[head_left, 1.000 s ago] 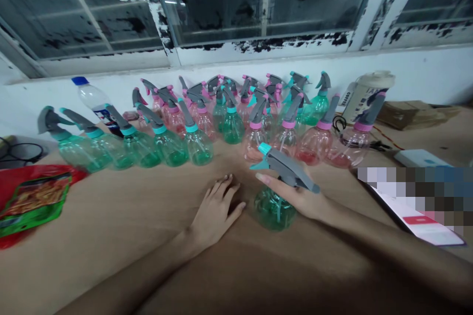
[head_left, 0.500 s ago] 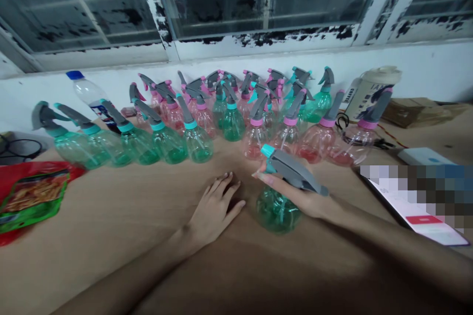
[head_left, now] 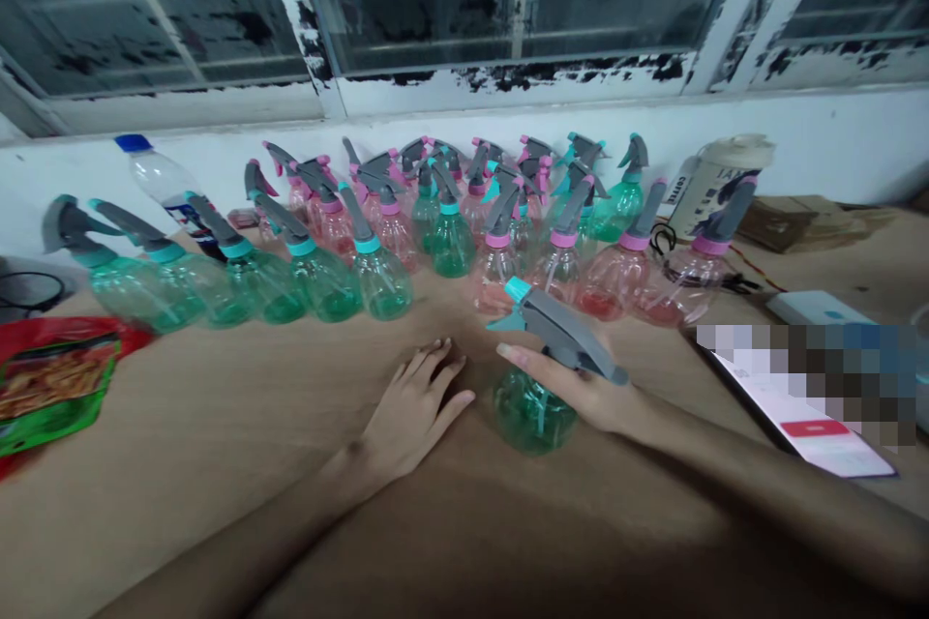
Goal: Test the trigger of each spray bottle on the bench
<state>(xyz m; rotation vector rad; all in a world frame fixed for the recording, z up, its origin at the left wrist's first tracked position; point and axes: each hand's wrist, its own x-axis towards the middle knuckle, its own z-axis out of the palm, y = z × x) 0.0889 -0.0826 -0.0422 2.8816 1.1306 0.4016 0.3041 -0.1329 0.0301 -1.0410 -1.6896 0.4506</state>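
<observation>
My right hand [head_left: 591,395] is wrapped around the neck of a green spray bottle [head_left: 535,414] with a grey and teal spray head. The thumb lies across the front of the neck, and the other fingers are hidden behind. The bottle stands close to upright in front of me, its nozzle pointing left and its teal trigger [head_left: 507,321] sticking out clear of the thumb. To its left, my left hand [head_left: 413,406] rests palm down on the wooden table [head_left: 239,426], fingers spread, touching only the tabletop.
Green spray bottles [head_left: 330,285] line the left and pink ones [head_left: 614,276] the right, with several more behind. A cola bottle [head_left: 156,174] and a red snack bag [head_left: 58,377] are at left. A cup [head_left: 715,184], a white box [head_left: 817,309] and a lit phone [head_left: 813,426] lie right.
The fingers of my right hand have come off the trigger, which now shows fully. My left hand stays flat on the table. The whole view has shifted slightly.
</observation>
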